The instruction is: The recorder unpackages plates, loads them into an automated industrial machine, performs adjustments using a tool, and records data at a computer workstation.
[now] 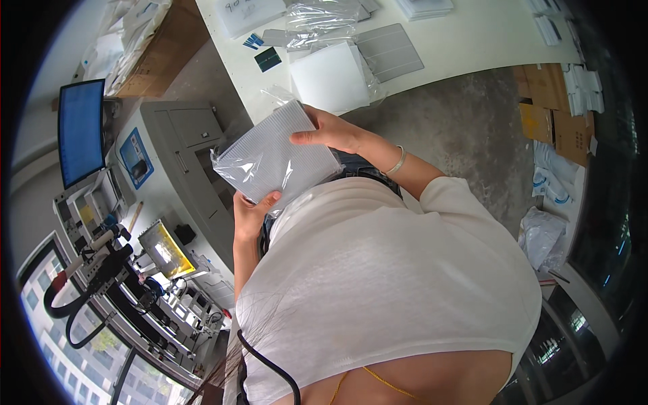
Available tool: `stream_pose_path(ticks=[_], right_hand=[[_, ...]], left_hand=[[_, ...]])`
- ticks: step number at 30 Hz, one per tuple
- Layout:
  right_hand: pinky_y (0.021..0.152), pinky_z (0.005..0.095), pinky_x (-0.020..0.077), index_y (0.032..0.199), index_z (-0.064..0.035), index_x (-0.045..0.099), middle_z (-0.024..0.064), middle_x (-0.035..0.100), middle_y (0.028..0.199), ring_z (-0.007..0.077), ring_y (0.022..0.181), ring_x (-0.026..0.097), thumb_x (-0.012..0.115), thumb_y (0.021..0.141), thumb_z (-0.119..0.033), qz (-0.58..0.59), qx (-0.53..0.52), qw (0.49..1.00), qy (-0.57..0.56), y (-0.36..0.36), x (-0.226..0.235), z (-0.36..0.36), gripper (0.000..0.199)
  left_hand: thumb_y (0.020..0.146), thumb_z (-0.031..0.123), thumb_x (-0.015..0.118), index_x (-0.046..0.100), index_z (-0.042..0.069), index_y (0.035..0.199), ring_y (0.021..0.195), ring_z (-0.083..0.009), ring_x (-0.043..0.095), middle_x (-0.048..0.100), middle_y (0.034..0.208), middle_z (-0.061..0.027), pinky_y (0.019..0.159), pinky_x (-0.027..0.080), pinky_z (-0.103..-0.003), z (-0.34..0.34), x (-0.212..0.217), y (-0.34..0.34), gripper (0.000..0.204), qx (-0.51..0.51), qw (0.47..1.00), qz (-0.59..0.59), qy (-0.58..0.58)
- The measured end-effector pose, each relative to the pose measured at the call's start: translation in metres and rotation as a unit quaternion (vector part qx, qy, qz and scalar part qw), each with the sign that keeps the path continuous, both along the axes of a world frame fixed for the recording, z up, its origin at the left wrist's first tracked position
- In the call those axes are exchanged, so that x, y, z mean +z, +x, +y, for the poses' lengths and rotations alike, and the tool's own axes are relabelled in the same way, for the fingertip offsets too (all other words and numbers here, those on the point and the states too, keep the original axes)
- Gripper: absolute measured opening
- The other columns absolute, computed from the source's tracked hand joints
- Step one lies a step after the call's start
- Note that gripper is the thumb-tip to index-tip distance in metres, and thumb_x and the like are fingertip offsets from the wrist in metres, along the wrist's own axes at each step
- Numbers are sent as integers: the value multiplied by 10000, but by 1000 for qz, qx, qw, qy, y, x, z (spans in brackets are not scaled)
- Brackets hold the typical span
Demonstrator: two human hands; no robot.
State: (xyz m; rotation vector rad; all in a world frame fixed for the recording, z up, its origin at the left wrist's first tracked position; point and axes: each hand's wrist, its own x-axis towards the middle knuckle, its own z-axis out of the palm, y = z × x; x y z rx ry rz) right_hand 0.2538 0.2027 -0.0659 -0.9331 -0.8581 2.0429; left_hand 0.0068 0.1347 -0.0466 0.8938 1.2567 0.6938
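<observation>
Bagged stack [273, 152], gripping fingers [308, 137], pen-marked packet [250, 19]

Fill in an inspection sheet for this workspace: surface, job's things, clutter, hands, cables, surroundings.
Surface: white table, items spread along its near side and far part.
Job's things: ribbed pack, pale, in shiny clear wrapping, held in front of the person.
Clutter: white sheets, grey panel, dark green card and crumpled clear plastic on the table.
Hands: left hand grips the pack's lower edge; right hand grips its right side, thumb on top.
Cables: black cable at the lower edge; thick black cable looping by equipment on the left.
Surroundings: lit monitor, grey cabinet, cardboard boxes.
</observation>
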Motion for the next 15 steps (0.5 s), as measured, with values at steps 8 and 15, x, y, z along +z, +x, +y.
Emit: stream_pose_path(ticks=[8,15], right_hand=[[884,292,437,1164,6,537,80,610,1078,164,978,557,808,684,-156,-24,24,998,52,-3,-28,-33,574],[830,265,448,1067,-21,605,27,630,984,108,901,551,800,685,-99,-75,100,987,99,-3,-22,-27,436]], left_hand=[[744,149,769,582,-64,1060,930,-125,540,622,1010,-72,846,433,-294,-27,12,-9,424,-72,993,40,-79],[691,543,717,177,20,1427,1239,-284,427,406,1350,-204,1027,341,-403,41,40,-16,1052,49,986,-121,102]])
